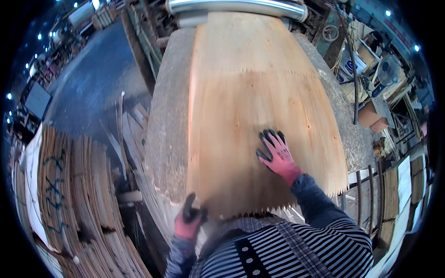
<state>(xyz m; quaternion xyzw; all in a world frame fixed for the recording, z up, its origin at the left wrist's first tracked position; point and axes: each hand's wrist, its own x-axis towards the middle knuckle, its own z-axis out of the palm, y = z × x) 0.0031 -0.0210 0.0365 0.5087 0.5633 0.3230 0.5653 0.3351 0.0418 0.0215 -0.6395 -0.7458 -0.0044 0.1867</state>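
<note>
A wide thin sheet of wood veneer [250, 102] lies on a grey conveyor belt [169, 120], its near edge jagged and hanging over the belt's end. My right hand [276, 153], in a red and black glove, lies flat with fingers spread on the sheet's lower right part. My left hand [189, 220], gloved the same way, pinches the sheet's near left corner. A metal roller [236, 7] crosses the far end of the sheet.
Stacks of veneer sheets [69, 185] stand at the left, with loose strips [132, 134] beside the belt. At the right are metal bars [359, 194], boxes [373, 116], a fan [387, 69] and more stacked sheets [408, 185]. Dark floor [92, 78] lies at the far left.
</note>
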